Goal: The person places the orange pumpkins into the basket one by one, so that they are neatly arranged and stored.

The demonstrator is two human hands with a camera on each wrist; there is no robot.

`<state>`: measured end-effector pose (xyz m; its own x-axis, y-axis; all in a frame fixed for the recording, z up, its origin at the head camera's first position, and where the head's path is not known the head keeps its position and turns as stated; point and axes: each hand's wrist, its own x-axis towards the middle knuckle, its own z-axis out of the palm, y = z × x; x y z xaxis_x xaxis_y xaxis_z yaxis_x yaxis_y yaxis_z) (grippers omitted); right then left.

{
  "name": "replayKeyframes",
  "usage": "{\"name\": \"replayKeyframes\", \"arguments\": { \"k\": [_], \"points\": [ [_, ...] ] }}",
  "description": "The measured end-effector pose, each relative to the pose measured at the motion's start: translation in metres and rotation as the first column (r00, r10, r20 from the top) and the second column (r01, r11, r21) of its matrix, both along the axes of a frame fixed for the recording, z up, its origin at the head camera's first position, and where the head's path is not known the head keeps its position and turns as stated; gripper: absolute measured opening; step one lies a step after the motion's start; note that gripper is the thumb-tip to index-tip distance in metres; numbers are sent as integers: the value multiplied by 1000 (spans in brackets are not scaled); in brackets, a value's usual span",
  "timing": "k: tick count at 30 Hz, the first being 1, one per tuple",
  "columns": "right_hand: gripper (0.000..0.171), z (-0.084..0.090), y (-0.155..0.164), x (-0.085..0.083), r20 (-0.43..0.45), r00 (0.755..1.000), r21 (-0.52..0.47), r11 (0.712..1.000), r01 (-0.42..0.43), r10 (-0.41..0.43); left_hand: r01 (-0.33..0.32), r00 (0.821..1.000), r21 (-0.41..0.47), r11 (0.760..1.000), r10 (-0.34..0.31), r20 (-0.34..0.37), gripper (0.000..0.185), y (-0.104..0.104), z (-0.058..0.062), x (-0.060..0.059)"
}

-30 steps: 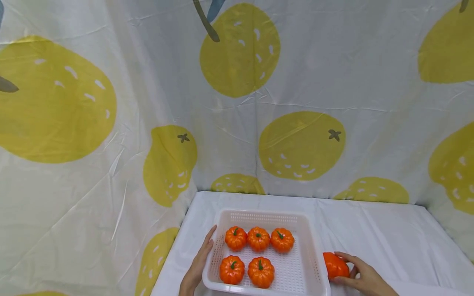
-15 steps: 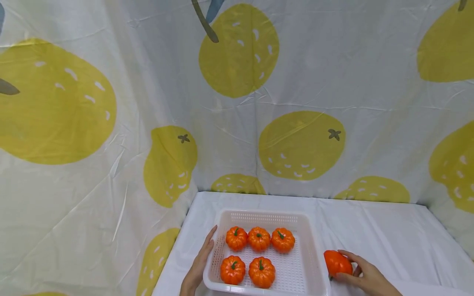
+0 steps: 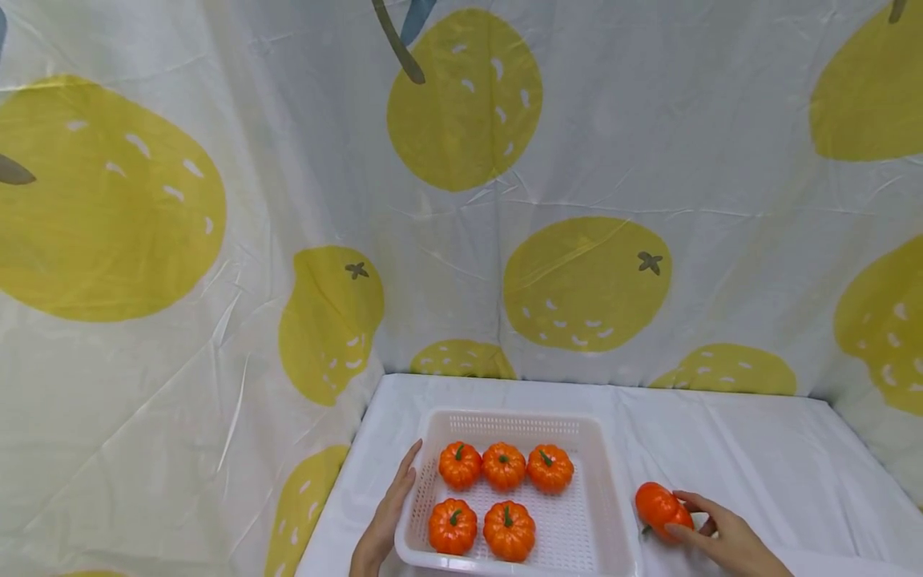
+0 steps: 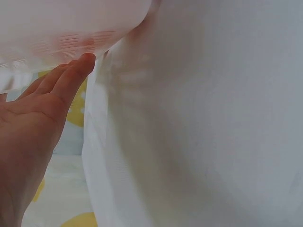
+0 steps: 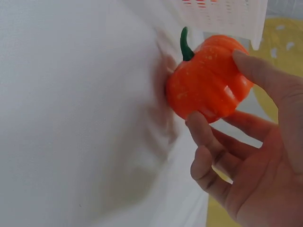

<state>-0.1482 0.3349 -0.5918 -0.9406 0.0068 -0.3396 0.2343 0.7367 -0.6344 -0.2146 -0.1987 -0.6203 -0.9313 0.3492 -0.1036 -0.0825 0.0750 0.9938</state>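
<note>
A white perforated basket (image 3: pixel 593 473) sits on the white-covered table and holds several small orange pumpkins (image 3: pixel 503 466) in two rows. My left hand (image 3: pixel 389 505) lies flat against the basket's left wall, fingers straight; the left wrist view shows its fingertips (image 4: pixel 81 64) touching the basket (image 4: pixel 61 28). To the right of the basket, my right hand (image 3: pixel 710 533) grips another orange pumpkin (image 3: pixel 659 509) with a green stem. In the right wrist view the pumpkin (image 5: pixel 208 80) is held between thumb and curled fingers (image 5: pixel 203 137), lifted just off the cloth.
The white tablecloth (image 3: pixel 750 457) stretches to the right of the basket. A curtain printed with large yellow fruit (image 3: pixel 587 280) closes off the back and both sides. The table's left edge (image 3: pixel 339 489) runs close beside my left hand.
My right hand has tightened round the loose pumpkin, tipped it and raised it slightly off the cloth. The left hand and basket have stayed put.
</note>
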Motion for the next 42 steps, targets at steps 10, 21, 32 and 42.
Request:
{"name": "replayKeyframes", "arguments": {
  "k": [10,21,32,42],
  "points": [
    [80,-3,4,-4,43,999,0,1000,-6,6,-9,1000,-18,1000,9,-3,58,1,2,1],
    [71,-4,-1,-2,-36,997,-40,997,-63,62,-24,1000,-24,999,24,9,59,2,4,2],
    [55,-1,1,5,-278,952,103,989,-103,128,-40,999,-36,999,39,-15,56,1,3,-3],
    [83,-9,4,5,-186,981,-57,996,-65,54,-45,999,-39,998,45,10,57,2,2,0]
  ]
}}
